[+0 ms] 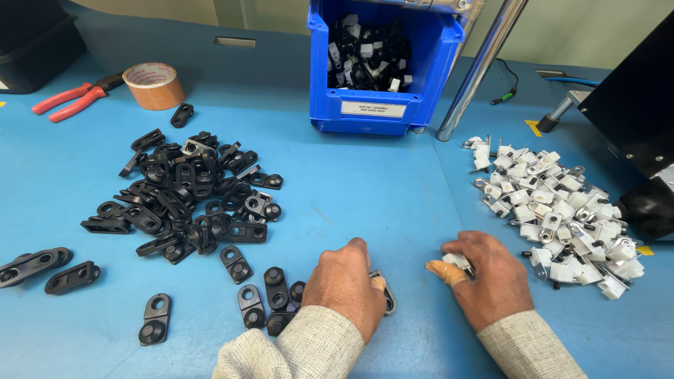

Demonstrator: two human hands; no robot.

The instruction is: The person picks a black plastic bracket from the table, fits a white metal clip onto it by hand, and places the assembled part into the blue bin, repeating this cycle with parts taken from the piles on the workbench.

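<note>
While both hands rest low on the blue table (pixel 393 189), the left hand (pixel 345 284) lies knuckles up with its fingers curled over a black plastic bracket (pixel 385 293) that pokes out at its three o'clock side; the fingertips are hidden, so the pinch itself is probably thumb against forefinger. The right hand (pixel 491 277), just beside it at three o'clock, has its fingers pressed together on a small white and metal clip (pixel 460 262), a tan bandage wrapping the thumb.

Open room lies mostly in a bare band of tabletop running from the hands toward twelve o'clock, between two heaps. At ten o'clock spreads the pile of black brackets (pixel 189 193), with strays reaching down to the left hand's nine o'clock side and out to the table's left edge. At two o'clock sits the heap of white clips (pixel 554 207), its near edge almost touching the right hand. Beyond that heap, a black machine housing (pixel 632 98) closes off the right edge.

At twelve o'clock stands a blue storage bin (pixel 382 67), open-fronted and filled with mixed black and white parts, carrying a white rectangular label (pixel 373 109) low on its front wall. A slanted metal pole (pixel 481 70) rises just beside the bin. Far at ten o'clock lie a roll of brown tape (pixel 154 85) and red-handled pliers (pixel 70 98), near a dark box at the corner.
</note>
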